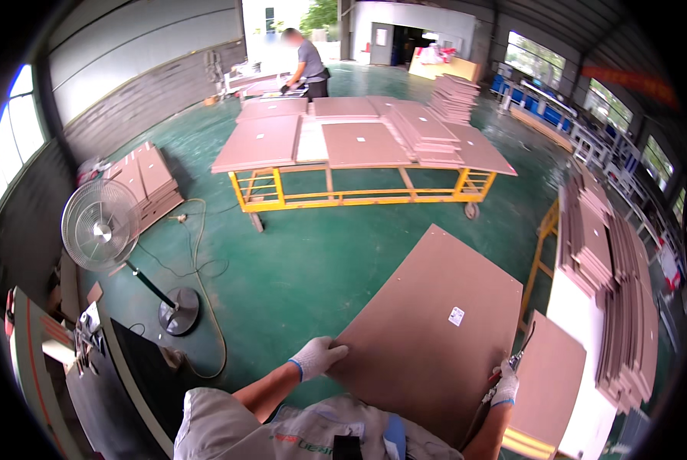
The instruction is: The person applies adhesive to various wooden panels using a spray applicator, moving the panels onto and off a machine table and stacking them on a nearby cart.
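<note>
A large brown board with a small white label is tilted in front of me, its near end by my body. My left hand, in a white glove with a blue cuff, pinches the board's left edge. At the opposite edge my right hand, gloved the same way, is closed around a slim metal hand tool with a red part and a thin dark tip. The tool's exact kind is not clear. Whether the right fingers also grip the board cannot be seen.
A yellow wheeled cart stacked with brown boards stands ahead. On the right is a rack with more board stacks. A standing fan, a hose on the green floor and a board pile are left. A person works beyond the cart.
</note>
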The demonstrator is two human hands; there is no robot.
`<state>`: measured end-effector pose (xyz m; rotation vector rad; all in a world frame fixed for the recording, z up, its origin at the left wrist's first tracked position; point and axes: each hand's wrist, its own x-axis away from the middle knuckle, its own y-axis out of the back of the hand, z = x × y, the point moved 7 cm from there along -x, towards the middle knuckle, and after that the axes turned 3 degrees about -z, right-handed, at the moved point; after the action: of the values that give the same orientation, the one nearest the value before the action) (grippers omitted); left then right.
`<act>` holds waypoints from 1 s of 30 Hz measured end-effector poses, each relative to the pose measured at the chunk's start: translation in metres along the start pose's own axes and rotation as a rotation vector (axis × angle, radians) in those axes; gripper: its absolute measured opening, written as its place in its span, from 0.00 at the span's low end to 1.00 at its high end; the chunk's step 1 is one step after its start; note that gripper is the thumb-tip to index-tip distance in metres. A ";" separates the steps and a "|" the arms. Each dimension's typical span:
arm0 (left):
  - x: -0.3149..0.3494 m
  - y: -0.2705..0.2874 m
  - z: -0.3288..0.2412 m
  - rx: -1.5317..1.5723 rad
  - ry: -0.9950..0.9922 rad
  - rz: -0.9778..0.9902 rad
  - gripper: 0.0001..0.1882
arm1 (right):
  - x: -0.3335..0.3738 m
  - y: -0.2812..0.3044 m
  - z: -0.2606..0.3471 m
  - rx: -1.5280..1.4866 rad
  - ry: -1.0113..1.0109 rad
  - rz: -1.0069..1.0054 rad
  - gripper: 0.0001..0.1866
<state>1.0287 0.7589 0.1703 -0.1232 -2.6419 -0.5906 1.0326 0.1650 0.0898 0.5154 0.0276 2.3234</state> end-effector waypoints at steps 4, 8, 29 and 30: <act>-0.063 0.048 0.011 0.119 0.091 -0.082 0.28 | -0.073 -0.138 0.022 0.013 0.113 0.110 0.23; -0.116 0.114 -0.005 0.181 0.166 -0.234 0.26 | -0.100 -0.301 0.073 0.197 -0.008 0.296 0.22; -0.326 0.491 0.068 0.306 0.389 -0.788 0.25 | -0.011 -1.091 0.239 0.393 0.187 0.866 0.20; -0.347 0.514 0.065 0.399 0.390 -0.744 0.23 | -0.011 -1.117 0.248 0.312 0.249 0.861 0.19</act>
<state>1.4075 1.2542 0.1679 1.0151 -2.3009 -0.2445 1.8796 0.9331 0.1245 0.4312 0.3540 3.2474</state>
